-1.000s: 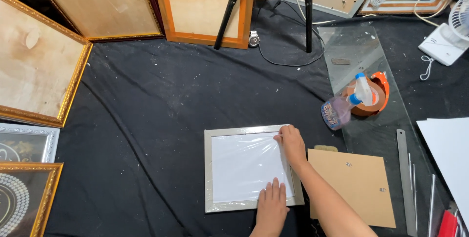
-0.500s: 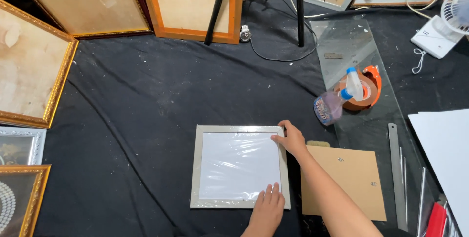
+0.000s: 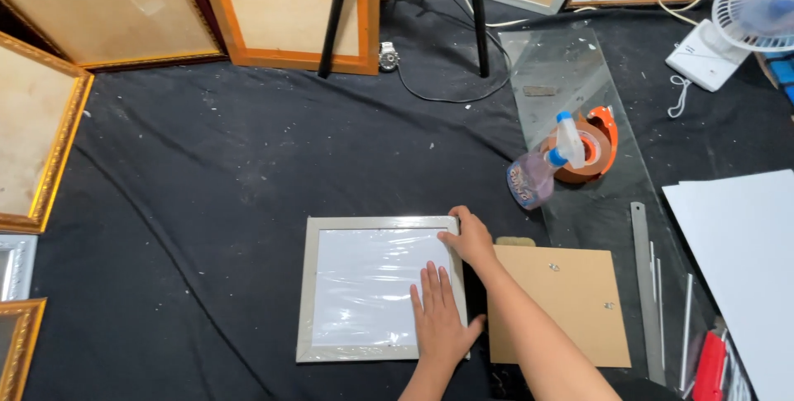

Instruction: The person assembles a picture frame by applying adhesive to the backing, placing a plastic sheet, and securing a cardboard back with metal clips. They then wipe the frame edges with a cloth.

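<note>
Now | left hand [image 3: 440, 318] flat on picture frame [image 3: 380, 288] | right hand [image 3: 471, 237] grips its top-right corner

Picture-framing workshop: gilt and wooden frames [image 3: 289, 12] leaning behind black floor cloth [image 3: 207, 169]; on it glass sheet [image 3: 571, 70], tape dispenser [image 3: 591, 149], steel ruler [image 3: 647, 285], backing board [image 3: 558, 306].

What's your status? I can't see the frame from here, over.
Left hand flat on the silver frame. Right hand grips its top right corner. Brown backing board right alongside, over.
</note>
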